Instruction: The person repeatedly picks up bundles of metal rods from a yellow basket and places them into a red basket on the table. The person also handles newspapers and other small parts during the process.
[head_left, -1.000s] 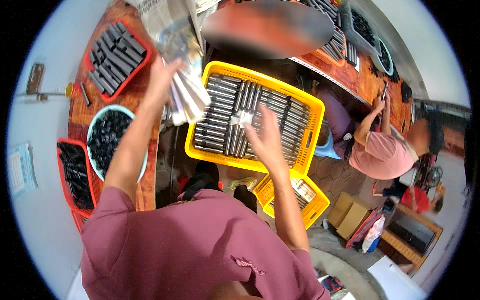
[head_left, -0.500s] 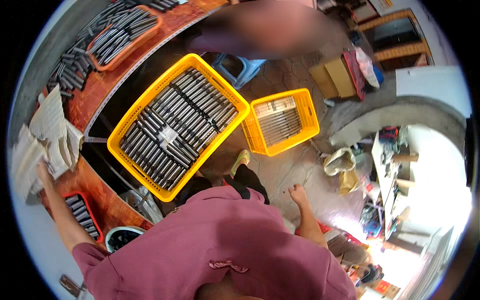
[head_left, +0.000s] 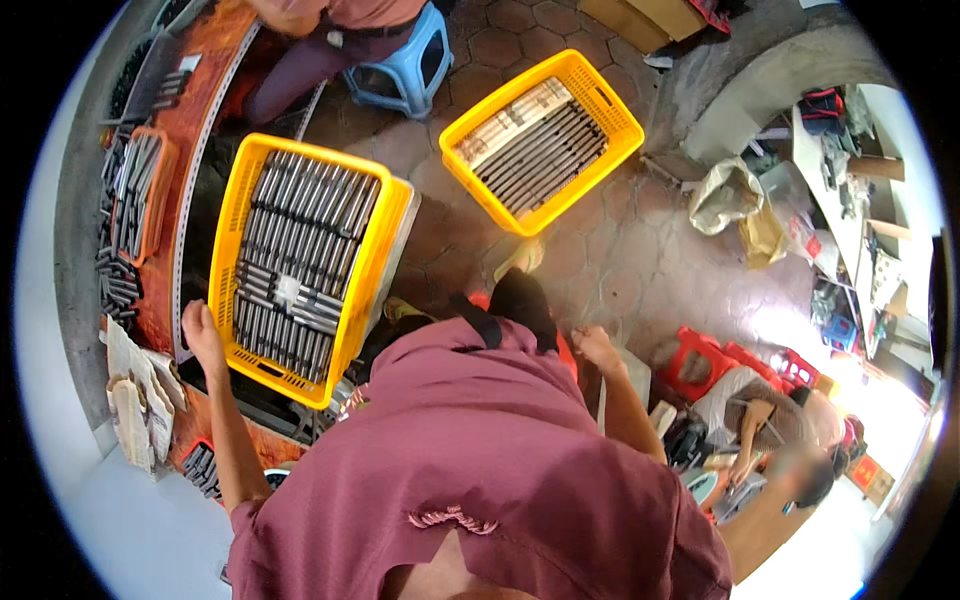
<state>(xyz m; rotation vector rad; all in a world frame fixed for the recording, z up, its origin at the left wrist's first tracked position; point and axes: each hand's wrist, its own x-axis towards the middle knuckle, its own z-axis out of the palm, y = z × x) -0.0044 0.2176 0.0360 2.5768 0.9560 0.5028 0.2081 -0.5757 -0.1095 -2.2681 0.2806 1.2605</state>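
Note:
My left hand (head_left: 203,332) hangs just left of a large yellow crate (head_left: 228,250), its fingers curled in and nothing seen in them. Rows of dark metal rods (head_left: 300,235) fill that crate, with a small pale scrap (head_left: 288,290) lying on them. On the other side of my body, my right hand (head_left: 597,350) is loosely closed over the floor, apart from any object. Farther off stands a smaller yellow crate (head_left: 622,135) holding a layer of thin rods (head_left: 545,160) and a pale sheet (head_left: 515,122).
Along the left runs a reddish workbench (head_left: 205,90) with an orange basket (head_left: 155,195) of rods and folded cardboard (head_left: 135,400). A person (head_left: 340,40) sits by a blue stool (head_left: 405,65). Red stools (head_left: 700,360) and another person (head_left: 790,450) are at the right.
My left hand has left the cardboard sheets on the bench and come beside the large crate. My view has turned and shifted; the right hand stays loosely closed.

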